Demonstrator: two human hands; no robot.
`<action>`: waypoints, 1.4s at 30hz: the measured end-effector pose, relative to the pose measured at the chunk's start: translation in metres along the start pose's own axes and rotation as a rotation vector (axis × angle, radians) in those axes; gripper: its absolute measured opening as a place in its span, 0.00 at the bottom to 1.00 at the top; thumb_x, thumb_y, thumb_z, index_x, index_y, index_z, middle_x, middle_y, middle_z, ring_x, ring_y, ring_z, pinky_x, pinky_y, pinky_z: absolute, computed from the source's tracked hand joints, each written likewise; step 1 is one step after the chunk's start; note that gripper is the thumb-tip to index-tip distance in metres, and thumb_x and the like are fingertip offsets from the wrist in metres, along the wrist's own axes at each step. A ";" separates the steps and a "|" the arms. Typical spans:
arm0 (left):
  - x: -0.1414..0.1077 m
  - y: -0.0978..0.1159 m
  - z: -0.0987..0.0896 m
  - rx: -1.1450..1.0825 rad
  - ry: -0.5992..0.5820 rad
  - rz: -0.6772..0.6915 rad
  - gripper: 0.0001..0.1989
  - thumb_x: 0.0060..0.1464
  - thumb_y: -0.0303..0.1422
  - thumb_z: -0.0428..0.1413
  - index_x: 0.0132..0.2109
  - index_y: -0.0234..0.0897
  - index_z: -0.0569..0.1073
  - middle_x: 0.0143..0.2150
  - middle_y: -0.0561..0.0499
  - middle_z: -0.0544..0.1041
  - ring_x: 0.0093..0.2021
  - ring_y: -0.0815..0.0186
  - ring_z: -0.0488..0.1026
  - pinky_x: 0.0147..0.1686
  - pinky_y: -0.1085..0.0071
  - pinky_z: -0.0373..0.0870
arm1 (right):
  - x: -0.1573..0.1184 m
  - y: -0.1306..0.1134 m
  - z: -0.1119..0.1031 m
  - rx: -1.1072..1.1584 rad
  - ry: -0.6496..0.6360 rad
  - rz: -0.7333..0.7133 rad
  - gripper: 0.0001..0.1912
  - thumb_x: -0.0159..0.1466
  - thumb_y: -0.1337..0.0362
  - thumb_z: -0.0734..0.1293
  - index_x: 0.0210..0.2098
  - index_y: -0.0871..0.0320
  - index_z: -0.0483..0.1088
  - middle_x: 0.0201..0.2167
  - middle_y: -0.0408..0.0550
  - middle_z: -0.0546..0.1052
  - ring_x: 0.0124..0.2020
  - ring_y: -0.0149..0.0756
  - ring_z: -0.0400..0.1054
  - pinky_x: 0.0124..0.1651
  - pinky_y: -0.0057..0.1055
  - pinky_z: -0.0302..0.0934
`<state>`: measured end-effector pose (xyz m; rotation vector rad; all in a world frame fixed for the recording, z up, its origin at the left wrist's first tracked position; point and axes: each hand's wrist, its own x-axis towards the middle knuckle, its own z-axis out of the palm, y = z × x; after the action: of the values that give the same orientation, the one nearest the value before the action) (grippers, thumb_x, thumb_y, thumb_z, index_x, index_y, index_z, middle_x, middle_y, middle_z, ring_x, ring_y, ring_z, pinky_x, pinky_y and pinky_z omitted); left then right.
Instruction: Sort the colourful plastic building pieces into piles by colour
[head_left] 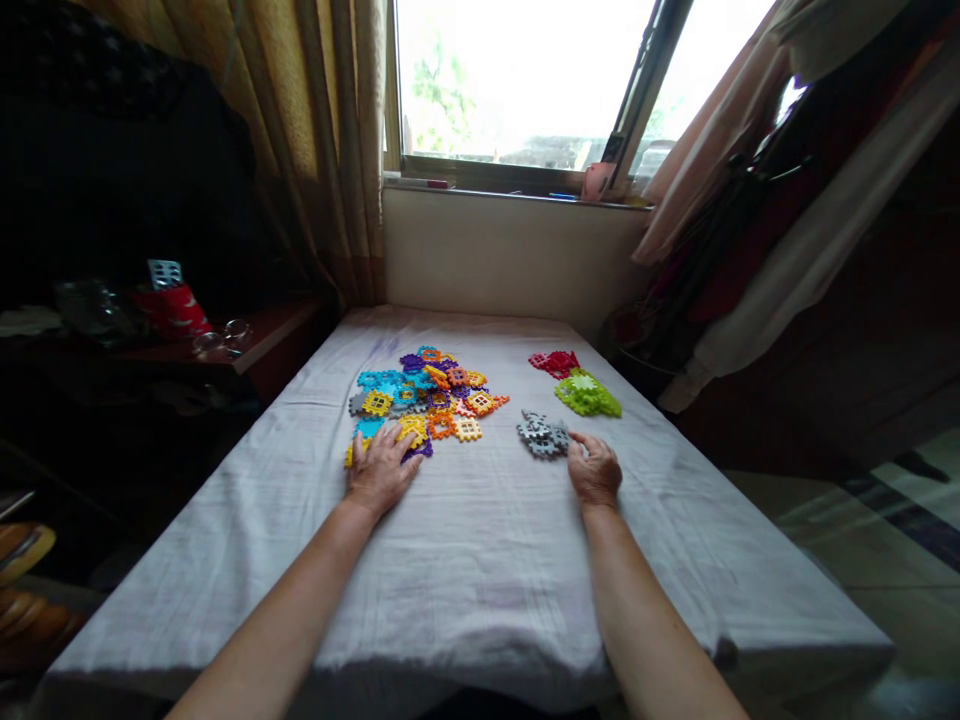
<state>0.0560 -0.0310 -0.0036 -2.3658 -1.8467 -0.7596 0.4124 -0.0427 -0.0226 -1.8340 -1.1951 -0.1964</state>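
Observation:
A mixed heap of toothed plastic pieces in blue, orange, yellow, purple and other colours (pixel 440 398) lies on the left half of the table. My left hand (pixel 384 468) rests on its near edge, fingers spread over yellow and purple pieces. On the right, my right hand (pixel 595 468) touches the right side of a small grey pile (pixel 543 436), its fingers bent together; whether they grip a grey piece is too small to tell. Behind the grey pile are a green pile (pixel 588 394) and a red pile (pixel 556 364).
A pale cloth covers the table (pixel 480 560). Beyond it is a window ledge (pixel 510 192). On the left stand a curtain (pixel 330 130) and a dark side table with a red container (pixel 174 310) and glasses (pixel 222 338). Clothes (pixel 795 240) hang at the right.

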 end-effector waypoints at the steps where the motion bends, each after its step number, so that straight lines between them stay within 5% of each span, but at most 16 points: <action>1: 0.000 -0.007 -0.004 0.021 0.002 0.005 0.15 0.57 0.41 0.56 0.51 0.48 0.77 0.60 0.44 0.74 0.64 0.47 0.64 0.65 0.37 0.46 | 0.000 0.000 0.000 0.005 0.011 -0.015 0.17 0.58 0.66 0.59 0.36 0.59 0.79 0.40 0.55 0.81 0.43 0.45 0.72 0.52 0.40 0.65; 6: 0.006 -0.042 -0.029 0.042 -0.041 -0.080 0.14 0.60 0.44 0.51 0.40 0.48 0.80 0.56 0.48 0.78 0.61 0.51 0.69 0.64 0.39 0.49 | -0.002 -0.003 0.003 0.021 0.029 -0.101 0.15 0.59 0.67 0.59 0.36 0.57 0.78 0.40 0.53 0.81 0.44 0.43 0.72 0.53 0.39 0.64; 10: 0.025 -0.066 -0.050 0.014 -0.273 -0.181 0.20 0.62 0.45 0.45 0.42 0.47 0.80 0.56 0.52 0.78 0.57 0.60 0.73 0.58 0.61 0.64 | -0.006 -0.007 0.008 0.073 0.078 -0.257 0.14 0.60 0.67 0.60 0.36 0.56 0.77 0.39 0.52 0.81 0.42 0.42 0.72 0.51 0.39 0.64; 13: 0.046 -0.078 -0.059 0.034 -0.300 -0.210 0.22 0.61 0.46 0.44 0.48 0.45 0.78 0.56 0.53 0.78 0.56 0.62 0.74 0.52 0.72 0.68 | -0.010 -0.013 0.012 0.108 0.101 -0.350 0.14 0.60 0.67 0.60 0.36 0.56 0.77 0.38 0.51 0.81 0.41 0.41 0.72 0.50 0.38 0.65; 18: 0.078 -0.081 -0.055 0.101 -0.281 -0.194 0.29 0.59 0.43 0.46 0.65 0.38 0.66 0.68 0.46 0.65 0.68 0.60 0.59 0.66 0.66 0.54 | -0.013 -0.021 0.014 0.138 0.099 -0.412 0.13 0.61 0.66 0.60 0.35 0.56 0.77 0.37 0.50 0.81 0.40 0.41 0.73 0.49 0.38 0.65; 23: 0.097 -0.074 -0.042 0.145 -0.392 -0.209 0.35 0.56 0.51 0.48 0.67 0.41 0.62 0.71 0.44 0.60 0.71 0.52 0.53 0.67 0.52 0.49 | -0.013 -0.021 0.013 0.143 0.076 -0.388 0.14 0.61 0.65 0.60 0.36 0.56 0.77 0.38 0.50 0.82 0.41 0.41 0.73 0.50 0.39 0.65; 30: 0.073 -0.042 -0.021 0.134 -0.563 -0.158 0.41 0.52 0.58 0.49 0.69 0.43 0.60 0.74 0.41 0.52 0.73 0.46 0.48 0.66 0.43 0.48 | -0.012 -0.021 0.009 0.155 0.053 -0.358 0.14 0.61 0.64 0.60 0.35 0.55 0.77 0.38 0.50 0.82 0.41 0.41 0.73 0.51 0.40 0.65; 34: 0.059 -0.037 -0.026 0.123 -0.528 -0.128 0.36 0.52 0.58 0.49 0.63 0.47 0.68 0.71 0.44 0.60 0.69 0.48 0.57 0.64 0.50 0.55 | -0.012 -0.021 0.008 0.156 0.062 -0.366 0.14 0.61 0.65 0.60 0.35 0.55 0.77 0.37 0.50 0.82 0.41 0.41 0.73 0.50 0.39 0.65; 38: 0.072 -0.053 -0.043 0.135 -0.462 -0.196 0.25 0.58 0.53 0.45 0.50 0.50 0.78 0.51 0.49 0.80 0.52 0.54 0.75 0.50 0.62 0.68 | -0.013 -0.021 0.009 0.165 0.084 -0.388 0.14 0.61 0.65 0.60 0.35 0.56 0.77 0.37 0.50 0.82 0.40 0.41 0.74 0.49 0.39 0.66; 42: 0.094 -0.073 -0.048 0.178 -0.333 -0.271 0.26 0.56 0.44 0.51 0.60 0.46 0.70 0.59 0.46 0.75 0.59 0.53 0.71 0.53 0.64 0.67 | -0.013 -0.020 0.010 0.172 0.093 -0.373 0.14 0.61 0.65 0.60 0.35 0.56 0.78 0.37 0.50 0.82 0.40 0.41 0.73 0.49 0.39 0.66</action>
<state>-0.0125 0.0589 0.0580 -2.2657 -2.2863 -0.2039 0.3866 -0.0415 -0.0232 -1.4284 -1.4335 -0.3720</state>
